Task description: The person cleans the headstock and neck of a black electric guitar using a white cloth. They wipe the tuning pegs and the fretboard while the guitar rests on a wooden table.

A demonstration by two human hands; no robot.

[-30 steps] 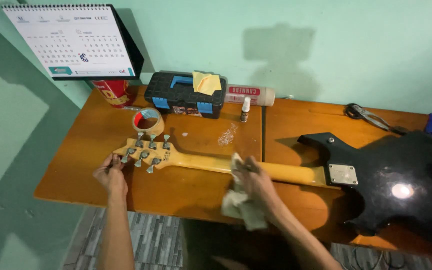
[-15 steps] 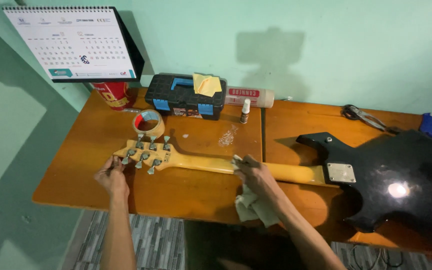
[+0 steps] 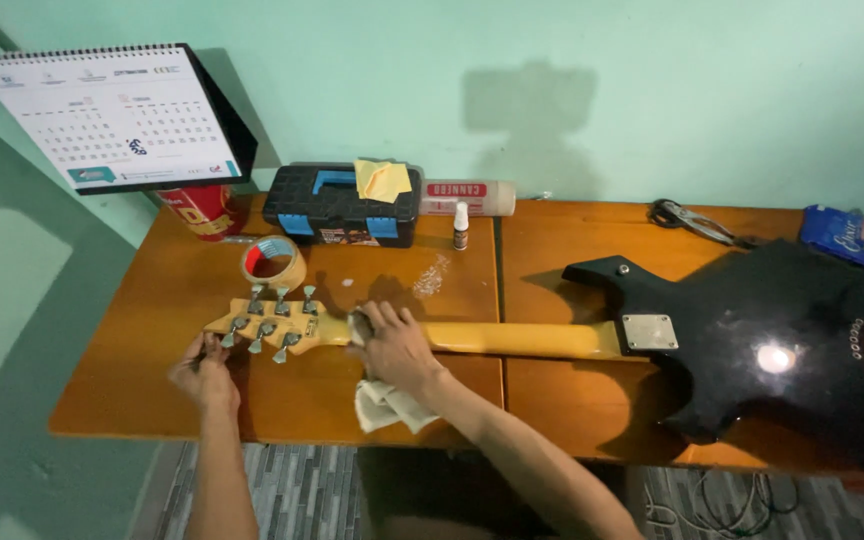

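A black electric guitar [image 3: 772, 350] lies face down across two wooden tables, its yellow neck [image 3: 522, 338] running left to a headstock [image 3: 267, 322] with metal tuning pegs. My left hand [image 3: 202, 368] holds the lower edge of the headstock. My right hand [image 3: 392, 345] presses a white cloth [image 3: 387, 405] around the neck just right of the headstock; part of the cloth hangs below my wrist.
Behind the headstock sit a roll of tape [image 3: 272, 263], a black and blue toolbox [image 3: 342, 205] with a yellow cloth on top, a small white bottle [image 3: 460, 226], a red cup [image 3: 202, 208] and a leaning calendar [image 3: 112, 115]. Cables [image 3: 692, 220] and a blue pack [image 3: 847, 238] lie far right.
My right hand with the cloth has slid left along the neck, from near its middle to just beside the headstock. The left hand has stayed at the headstock.
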